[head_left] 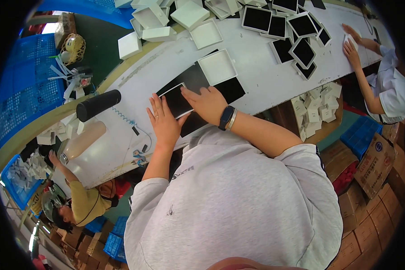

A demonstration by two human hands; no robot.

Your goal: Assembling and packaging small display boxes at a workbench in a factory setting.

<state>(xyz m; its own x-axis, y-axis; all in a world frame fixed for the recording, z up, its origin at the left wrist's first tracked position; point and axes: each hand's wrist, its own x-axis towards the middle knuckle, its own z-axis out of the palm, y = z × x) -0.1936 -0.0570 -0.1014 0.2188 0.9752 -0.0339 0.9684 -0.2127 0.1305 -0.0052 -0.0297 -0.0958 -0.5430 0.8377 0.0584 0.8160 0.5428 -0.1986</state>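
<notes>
A shallow white box (177, 101) with a black inside lies before me on the worktable. My left hand (163, 123) grips it, fingers along its left edge and thumb by the near edge. Over its right side is my right hand (208, 104), holding nothing, with the index finger stretched onto the black surface and the others bent. Beneath the box spreads a black sheet (190, 77); another black piece (230, 90) lies to the right. Just beyond my right hand sits an empty white box part (218, 66).
White box parts (190, 16) pile up at the back, with black-lined boxes (303, 53) farther right. A black roll (99, 105) lies at left. One person (387, 85) works on the right, another (83, 202) on the left. A carton (317, 108) of small white boxes stands below the table edge.
</notes>
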